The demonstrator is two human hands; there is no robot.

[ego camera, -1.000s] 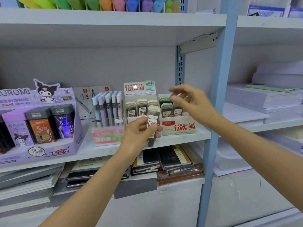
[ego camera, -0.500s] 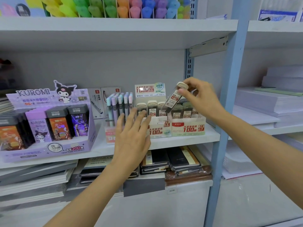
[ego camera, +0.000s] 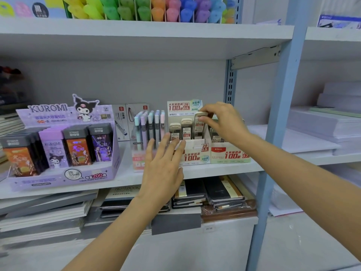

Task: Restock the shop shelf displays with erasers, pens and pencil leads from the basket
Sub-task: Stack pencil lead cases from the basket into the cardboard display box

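Lead case between right-hand fingers

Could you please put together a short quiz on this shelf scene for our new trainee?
1. True or false: the left hand grips a lead case.
2. The right hand pinches the lead case by its cap. In which display does the case stand? A. the Kuromi display B. the 0.5 box C. the highlighter rack
3. Fill in: below the 0.5 box lie stacked ___.

Key
1. False: its fingers are spread and hold nothing.
2. B.
3. Notebooks.
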